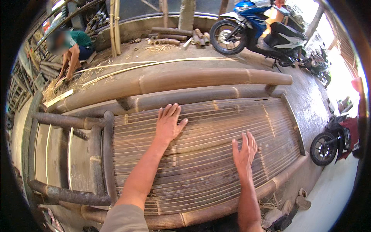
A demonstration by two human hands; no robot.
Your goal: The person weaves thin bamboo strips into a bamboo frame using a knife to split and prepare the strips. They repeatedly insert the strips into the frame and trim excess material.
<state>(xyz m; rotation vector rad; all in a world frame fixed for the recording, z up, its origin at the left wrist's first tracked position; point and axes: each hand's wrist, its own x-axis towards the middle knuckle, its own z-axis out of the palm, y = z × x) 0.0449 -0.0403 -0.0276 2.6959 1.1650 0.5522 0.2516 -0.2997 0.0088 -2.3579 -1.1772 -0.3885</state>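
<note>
Both hands, the left hand (pixel 168 123) and right hand (pixel 244 150), lay flat with fingers spread on the bamboo slat seat (pixel 201 154), arms outstretched.

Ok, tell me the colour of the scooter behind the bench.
Blue and white scooter, head view.

- Flat on a slatted bamboo seat (pixel 216 154), both hands, left hand (pixel 169 123) and right hand (pixel 244 150); thin brown strips, smooth, with a dull sheen.
- Thick bamboo poles (pixel 185 80) for the frame, tan to dark brown, matt, a bit rough at the nodes.
- Pale split bamboo strips (pixel 154 63) on the floor, dry and matt.
- Grey concrete floor (pixel 305 100), dusty and rough.
- Glossy blue plastic on a motorbike (pixel 251 23), matt black rubber tyres.
</note>
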